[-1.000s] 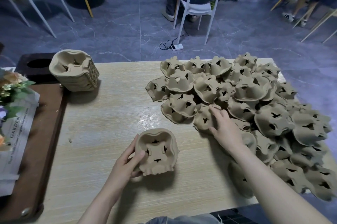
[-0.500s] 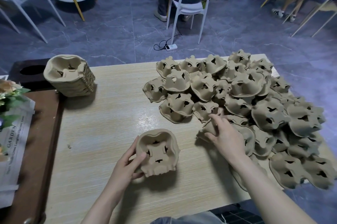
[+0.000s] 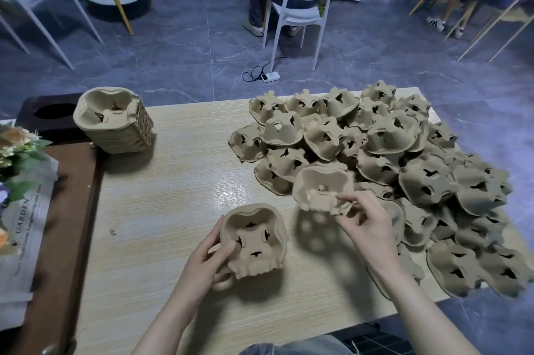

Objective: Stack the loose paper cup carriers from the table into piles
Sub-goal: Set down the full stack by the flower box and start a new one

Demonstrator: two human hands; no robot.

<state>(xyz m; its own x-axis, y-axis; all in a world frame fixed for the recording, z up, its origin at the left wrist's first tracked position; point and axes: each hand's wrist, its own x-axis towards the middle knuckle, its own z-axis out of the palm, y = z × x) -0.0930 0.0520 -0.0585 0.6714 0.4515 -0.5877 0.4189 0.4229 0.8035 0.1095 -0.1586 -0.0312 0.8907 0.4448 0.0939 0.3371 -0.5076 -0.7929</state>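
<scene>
Left hand (image 3: 206, 260) gripping short stack of brown moulded-pulp cup carriers (image 3: 255, 240) on light wooden table (image 3: 161, 204), right hand (image 3: 365, 223) pinching one loose pulp carrier (image 3: 322, 190) lifted just right of that stack, big loose heap (image 3: 404, 169) further right, tall finished pile (image 3: 114, 120) far left of it

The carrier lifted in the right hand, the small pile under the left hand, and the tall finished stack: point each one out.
Lifted carrier (image 3: 322, 190), head view, on its inner hollow.
Small pile (image 3: 254, 242), head view, on the top carrier's centre.
Tall finished stack (image 3: 111, 119), head view, on the top carrier's inside.

"GARDEN" printed on paper wrap (image 3: 23, 227) around flower bouquet, left edge; smaller print beside it illegible
</scene>
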